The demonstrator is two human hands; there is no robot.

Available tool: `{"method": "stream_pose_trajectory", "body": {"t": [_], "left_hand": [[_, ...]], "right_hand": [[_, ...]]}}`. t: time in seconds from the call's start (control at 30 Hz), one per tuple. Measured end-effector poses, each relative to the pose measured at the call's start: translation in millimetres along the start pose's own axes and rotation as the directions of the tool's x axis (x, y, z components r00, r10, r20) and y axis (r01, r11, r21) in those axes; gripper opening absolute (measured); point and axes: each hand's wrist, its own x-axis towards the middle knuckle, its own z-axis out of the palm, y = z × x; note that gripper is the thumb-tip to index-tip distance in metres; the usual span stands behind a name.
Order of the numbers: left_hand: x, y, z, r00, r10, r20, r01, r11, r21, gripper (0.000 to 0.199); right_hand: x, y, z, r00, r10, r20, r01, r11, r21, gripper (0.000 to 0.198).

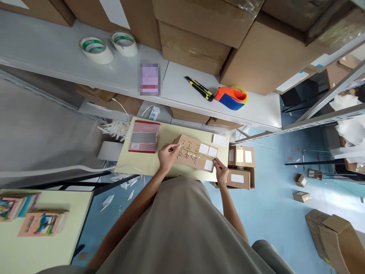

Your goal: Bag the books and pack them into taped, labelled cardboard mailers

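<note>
A small brown cardboard box (189,161) lies on the pale yellow table in front of me, with handwritten numbers and several white labels on top. Clear tape (202,155) runs lengthwise along its middle seam. At the box's left end, my left hand (167,156) is closed in a pinch on the end of the tape. My right hand (221,173) pinches the tape's other end at the right edge of the box. What lies exactly between the fingertips is small and partly hidden.
A red-edged clear packet (144,136) and white labels (219,139) flank the box. On the shelf (176,80) are tape rolls (96,50), a utility knife (199,89), an orange-blue tape dispenser (231,97) and large cartons (194,47). Boxes (241,179) stand right of the table.
</note>
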Motion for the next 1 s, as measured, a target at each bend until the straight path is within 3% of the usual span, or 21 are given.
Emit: {"method": "stream_pose_trajectory", "body": {"t": [0.23, 0.47, 0.63, 0.8, 1.0], "left_hand": [[-5.2, -8.2, 8.2, 0.999, -0.028, -0.017, 0.028, 1.0, -0.011, 0.034], [-32.5, -31.3, 36.1, 0.984, -0.053, 0.171, 0.055, 0.998, -0.007, 0.023], [-33.1, -51.4, 29.4, 0.996, -0.058, 0.067, 0.06, 0.998, -0.032, 0.027], [-31.0, -61.9, 23.6, 0.996, -0.083, -0.015, 0.081, 0.994, -0.078, 0.025], [-31.9, -61.8, 30.5, 0.996, -0.057, -0.063, 0.054, 0.997, -0.049, 0.023]], "right_hand": [[13.2, 4.6, 1.7, 0.999, -0.033, 0.016, 0.033, 0.999, 0.006, 0.072], [20.8, 33.4, -29.6, 0.995, -0.07, -0.074, 0.064, 0.994, -0.088, 0.076], [17.0, 39.3, -15.3, 0.996, -0.094, 0.003, 0.094, 0.992, -0.084, 0.068], [19.8, 42.4, 6.3, 0.998, -0.061, -0.019, 0.061, 0.998, 0.004, 0.064], [22.2, 42.0, 3.7, 1.0, -0.018, 0.01, 0.017, 0.994, 0.108, 0.063]]}}
